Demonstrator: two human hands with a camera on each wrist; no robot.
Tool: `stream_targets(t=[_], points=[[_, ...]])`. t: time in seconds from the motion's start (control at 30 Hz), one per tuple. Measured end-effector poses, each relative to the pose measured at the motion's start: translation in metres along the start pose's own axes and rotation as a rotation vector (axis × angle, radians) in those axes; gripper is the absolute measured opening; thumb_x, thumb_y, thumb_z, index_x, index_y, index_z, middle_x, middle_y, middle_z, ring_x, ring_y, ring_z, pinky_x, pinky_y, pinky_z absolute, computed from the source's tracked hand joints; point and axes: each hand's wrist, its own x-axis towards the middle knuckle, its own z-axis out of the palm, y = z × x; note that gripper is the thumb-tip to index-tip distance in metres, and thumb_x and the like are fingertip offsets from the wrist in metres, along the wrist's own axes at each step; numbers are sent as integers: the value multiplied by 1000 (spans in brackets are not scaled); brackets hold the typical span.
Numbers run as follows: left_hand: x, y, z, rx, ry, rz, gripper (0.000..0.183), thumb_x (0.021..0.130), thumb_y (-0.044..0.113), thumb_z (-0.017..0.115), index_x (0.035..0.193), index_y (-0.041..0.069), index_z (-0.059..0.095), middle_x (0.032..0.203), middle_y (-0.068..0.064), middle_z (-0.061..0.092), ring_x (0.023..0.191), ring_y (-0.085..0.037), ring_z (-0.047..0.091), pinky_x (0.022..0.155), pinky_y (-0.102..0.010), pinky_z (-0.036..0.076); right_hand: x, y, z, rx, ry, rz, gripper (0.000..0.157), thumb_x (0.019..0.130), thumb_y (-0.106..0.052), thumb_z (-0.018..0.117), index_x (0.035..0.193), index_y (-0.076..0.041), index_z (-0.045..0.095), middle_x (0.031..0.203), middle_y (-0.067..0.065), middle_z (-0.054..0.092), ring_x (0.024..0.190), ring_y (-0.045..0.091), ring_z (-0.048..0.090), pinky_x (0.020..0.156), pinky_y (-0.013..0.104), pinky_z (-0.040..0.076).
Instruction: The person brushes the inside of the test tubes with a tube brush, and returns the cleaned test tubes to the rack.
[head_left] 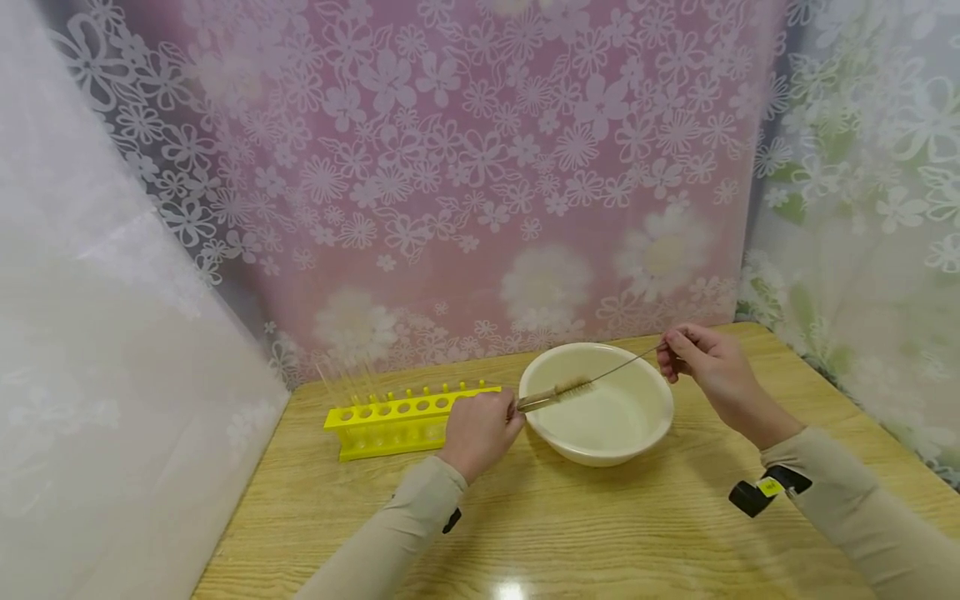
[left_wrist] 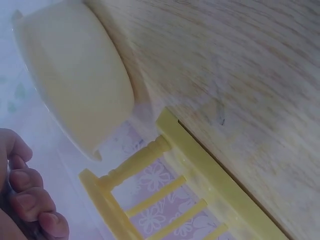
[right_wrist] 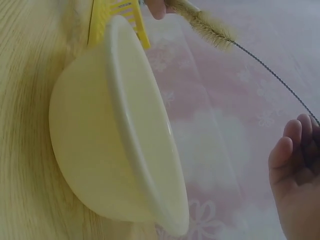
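My left hand [head_left: 480, 429] grips a clear glass test tube [head_left: 534, 402] near the basin's left rim. The bristles of a test tube brush [head_left: 576, 386] are partly inside the tube's mouth and partly outside it. My right hand [head_left: 701, 367] pinches the far end of the brush's twisted wire, beyond the basin's right rim. In the right wrist view the tan bristles [right_wrist: 212, 30] and bare wire show plainly. Below the brush is a cream basin [head_left: 600, 446]. Curled fingers [left_wrist: 32, 200] of the left hand show in the left wrist view; the tube is barely visible there.
A yellow test tube rack [head_left: 408, 407] stands left of the basin, partly behind my left hand. Several clear test tubes [head_left: 360, 382] stand in its left holes. All sits on a wooden table [head_left: 585, 533], with flowered curtains [head_left: 480, 167] behind and at the sides.
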Motion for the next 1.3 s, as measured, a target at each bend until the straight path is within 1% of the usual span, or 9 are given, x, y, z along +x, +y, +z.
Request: stream_targets(t=[0.2,0.4,0.5,0.7,0.77,0.97,1.1,1.3], points=[[2,1,-2,-10,-22,-21,20,91,27,68,76,21,57,55,10,44,42,-5,31,41,-22,22,0,5,9,-120,-25,43,35,106,-22,49,104,11,59,85,6,66,71,16,63,61,30,53],[1,1,-2,2,-24,-26,19,90,27,68,76,21,57,54,10,44,42,-6,31,40,-22,23,0,11,18,-200,-60,79,37,107,-27,46,106,7,61,86,7,64,71,18,63,63,34,54],[0,0,-3,10,-28,-26,20,90,27,68,76,21,56,54,10,44,41,-6,31,40,-22,23,-2,13,23,-204,-74,99,38,108,-27,45,107,7,62,86,7,64,71,18,62,63,34,55],[-1,1,-2,8,-28,-20,20,91,28,68,76,20,57,54,10,44,41,-6,31,40,-21,23,-5,14,34,-184,-70,100,36,107,-24,46,106,8,62,85,9,64,69,20,62,62,33,54],[-1,1,-2,1,-30,-20,19,91,28,67,77,21,58,55,10,45,42,-5,32,40,-21,24,-6,15,38,-180,-72,104,35,107,-24,46,105,7,62,84,10,64,68,21,61,62,34,54],[1,6,-3,-26,-24,-26,18,89,26,68,75,21,58,55,10,46,43,-6,35,41,-22,25,-7,17,52,-181,-117,90,34,108,-23,46,105,6,63,84,17,62,68,24,60,62,36,54],[1,8,-4,-29,-28,-42,19,89,26,68,75,20,58,56,9,46,43,-7,36,40,-23,26,-7,18,58,-190,-112,79,34,108,-23,46,105,7,63,83,16,62,67,22,60,61,34,54],[2,10,-2,-22,-34,-49,21,90,29,68,74,21,58,57,10,47,43,-7,37,40,-23,26,-7,21,67,-199,-125,101,34,107,-22,46,102,6,64,80,15,62,65,20,60,59,32,52]])
